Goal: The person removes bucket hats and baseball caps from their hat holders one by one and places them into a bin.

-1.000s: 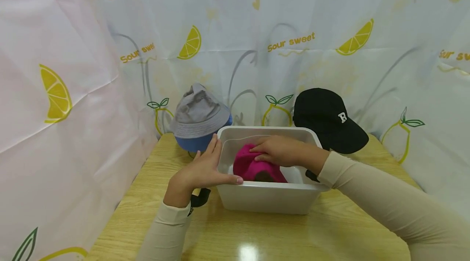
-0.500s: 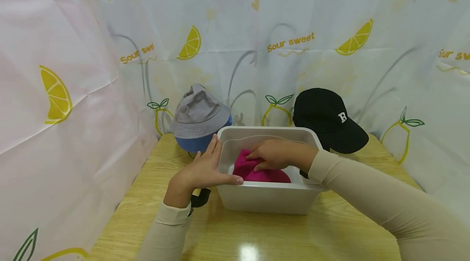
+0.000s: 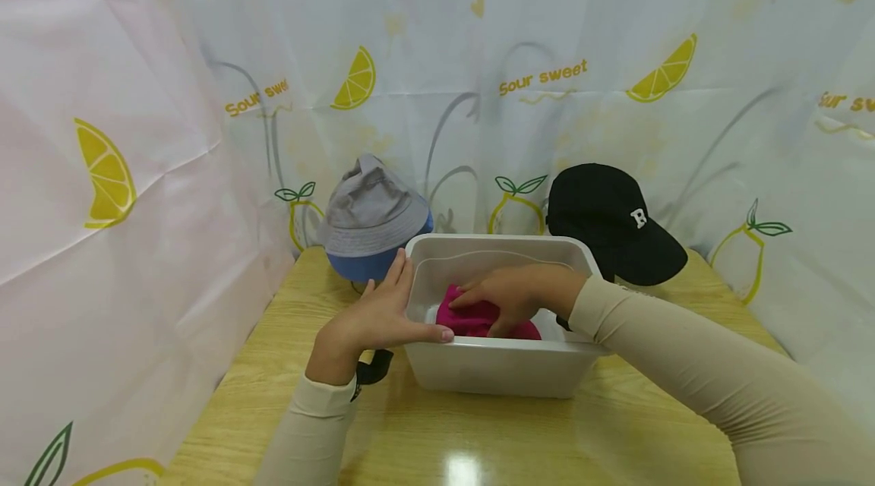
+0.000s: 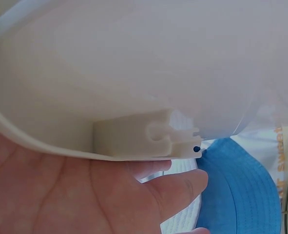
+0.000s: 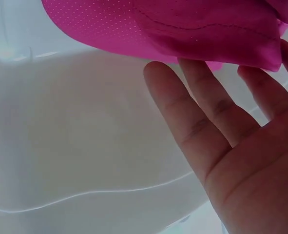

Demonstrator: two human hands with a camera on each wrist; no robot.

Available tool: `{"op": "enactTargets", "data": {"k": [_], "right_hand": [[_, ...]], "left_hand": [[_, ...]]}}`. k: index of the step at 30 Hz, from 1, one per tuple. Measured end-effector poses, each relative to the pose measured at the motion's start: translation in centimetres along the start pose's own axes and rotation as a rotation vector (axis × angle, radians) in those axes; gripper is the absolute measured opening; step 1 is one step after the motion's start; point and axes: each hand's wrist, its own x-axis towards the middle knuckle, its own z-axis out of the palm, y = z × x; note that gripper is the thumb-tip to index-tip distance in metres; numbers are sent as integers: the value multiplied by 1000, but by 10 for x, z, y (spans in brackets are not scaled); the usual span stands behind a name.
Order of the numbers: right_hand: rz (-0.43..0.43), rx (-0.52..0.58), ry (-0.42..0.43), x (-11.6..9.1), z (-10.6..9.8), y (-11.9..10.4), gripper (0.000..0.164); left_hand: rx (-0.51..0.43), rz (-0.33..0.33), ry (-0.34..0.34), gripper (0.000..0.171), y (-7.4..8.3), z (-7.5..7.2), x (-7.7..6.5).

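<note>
A pink hat (image 3: 472, 315) lies low inside a white plastic bin (image 3: 502, 368), partly hidden by the bin's front wall. My right hand (image 3: 509, 295) reaches down into the bin over the hat, its fingers spread and touching the fabric. In the right wrist view, the fingers extend nearly straight to the edge of the pink hat (image 5: 207, 29), which has a perforated panel and a stitched seam. My left hand (image 3: 386, 311) rests against the bin's left side, thumb along the front rim. The left wrist view shows its palm (image 4: 75, 195) flat beside the bin wall (image 4: 134, 63).
Behind the bin on the left, a grey bucket hat (image 3: 372, 209) sits stacked over a blue hat (image 3: 358, 267). A black cap (image 3: 595, 205) with a white letter stands at the back right. The wooden table (image 3: 478, 433) backs onto a lemon-print curtain (image 3: 465, 38).
The pink hat has sunk lower in the bin and flattened, and its dark opening no longer shows. My right hand has moved down with it, fingers now spread. The left hand stays put.
</note>
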Motion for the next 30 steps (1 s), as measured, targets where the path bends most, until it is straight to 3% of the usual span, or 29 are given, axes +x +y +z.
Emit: {"op": "enactTargets", "data": {"k": [10, 22, 30], "right_hand": [[-5, 19, -22, -2, 0, 0, 77], [2, 106, -73, -1, 2, 2, 66], [-26, 142, -41, -3, -1, 3, 66]], "left_hand": [[8, 9, 8, 145, -1, 1, 2], [10, -2, 5, 146, 0, 2, 1], [1, 3, 7, 145, -2, 2, 1]]}}
